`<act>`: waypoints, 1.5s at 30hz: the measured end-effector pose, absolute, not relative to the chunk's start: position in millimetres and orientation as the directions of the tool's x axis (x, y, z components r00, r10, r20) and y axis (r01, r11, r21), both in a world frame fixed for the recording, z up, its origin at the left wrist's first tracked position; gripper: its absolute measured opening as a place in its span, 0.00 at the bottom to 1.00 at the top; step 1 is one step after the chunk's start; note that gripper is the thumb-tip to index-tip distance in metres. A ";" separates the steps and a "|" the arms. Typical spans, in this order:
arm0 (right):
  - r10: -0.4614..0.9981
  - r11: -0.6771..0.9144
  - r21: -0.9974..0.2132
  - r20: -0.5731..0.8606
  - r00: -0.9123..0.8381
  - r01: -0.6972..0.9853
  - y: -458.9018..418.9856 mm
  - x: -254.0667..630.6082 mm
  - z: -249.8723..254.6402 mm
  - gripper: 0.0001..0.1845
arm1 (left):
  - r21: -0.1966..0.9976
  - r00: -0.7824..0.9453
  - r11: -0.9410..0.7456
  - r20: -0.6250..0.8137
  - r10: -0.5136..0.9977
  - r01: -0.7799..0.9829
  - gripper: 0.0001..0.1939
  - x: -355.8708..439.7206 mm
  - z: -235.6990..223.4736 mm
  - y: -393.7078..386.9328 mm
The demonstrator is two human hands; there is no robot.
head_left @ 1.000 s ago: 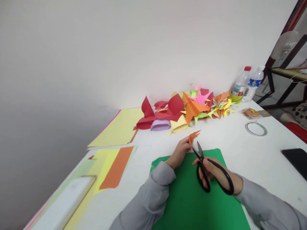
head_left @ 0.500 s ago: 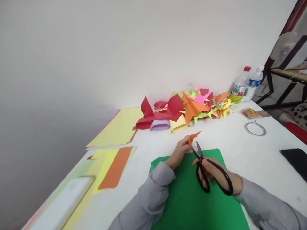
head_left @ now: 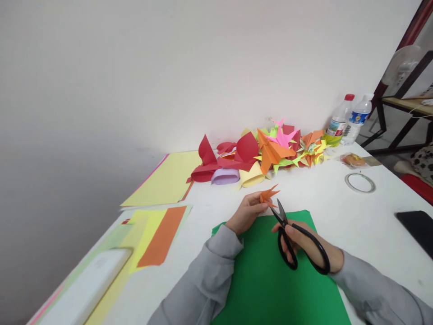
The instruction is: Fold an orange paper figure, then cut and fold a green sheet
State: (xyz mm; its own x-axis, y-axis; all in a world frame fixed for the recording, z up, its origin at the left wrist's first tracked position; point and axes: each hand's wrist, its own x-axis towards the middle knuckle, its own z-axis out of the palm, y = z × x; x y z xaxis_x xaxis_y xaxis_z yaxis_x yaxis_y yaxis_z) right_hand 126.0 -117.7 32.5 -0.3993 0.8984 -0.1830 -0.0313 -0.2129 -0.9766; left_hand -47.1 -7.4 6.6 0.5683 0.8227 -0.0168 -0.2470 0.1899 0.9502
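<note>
My left hand (head_left: 247, 211) pinches a small piece of folded orange paper (head_left: 268, 196) with several pointed tips. Black-handled scissors (head_left: 283, 221) are in my right hand (head_left: 304, 239), their blades parted and pointing up toward the paper. One blade tip is close to the orange paper's lower edge; whether they touch I cannot tell. Both hands are above the far edge of a green sheet (head_left: 270, 280) that lies on the white table (head_left: 379, 239).
Folded paper shapes, among them an orange paper plane (head_left: 270, 151), are heaped along the wall. Two bottles (head_left: 358, 118), a tape roll (head_left: 360, 183) and a black phone (head_left: 416, 228) are at the right. Coloured paper strips (head_left: 162, 237) and a white box-like object (head_left: 88, 286) lie left.
My left hand has shifted slightly left and turned the orange paper, so more of its points show. The scissors have barely moved, their blades still parted.
</note>
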 end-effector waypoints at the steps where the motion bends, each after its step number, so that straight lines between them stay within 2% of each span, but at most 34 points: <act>1: 0.897 -0.214 -0.976 -0.183 -0.403 -0.033 -117.2 126.3 32.5 0.35 | 0.946 0.567 0.200 -0.021 0.823 -0.254 0.22 -47.8 5.9 -6.8; 3: 0.890 -0.215 -0.976 -0.181 -0.418 -0.034 -116.4 127.1 33.1 0.35 | 0.941 0.569 0.214 -0.029 0.822 -0.262 0.25 -49.4 5.2 -5.6; 11: 0.858 -0.220 -0.975 -0.192 -0.477 -0.003 -114.5 132.4 40.8 0.36 | 0.950 0.673 0.271 -0.101 0.733 -0.152 0.20 -59.2 7.4 -1.5; 17: 0.836 -0.228 -0.974 -0.198 -0.512 0.005 -112.7 136.1 41.7 0.34 | 0.956 0.745 0.267 -0.088 0.662 -0.124 0.23 -63.3 5.2 1.7; 25: 0.843 -0.199 -0.980 -0.183 -0.505 0.023 -112.9 136.7 42.0 0.28 | 0.974 0.738 0.208 -0.079 0.670 -0.085 0.21 -66.7 6.7 4.2; 31: 0.855 -0.172 -0.981 -0.193 -0.482 0.088 -113.6 134.8 43.1 0.30 | 0.978 0.728 0.194 -0.080 0.681 -0.074 0.21 -67.2 8.7 4.8; 45: 0.878 -0.114 -0.978 -0.181 -0.442 0.175 -113.4 137.4 37.7 0.27 | 0.988 0.730 0.154 -0.082 0.679 -0.032 0.20 -68.0 12.5 4.7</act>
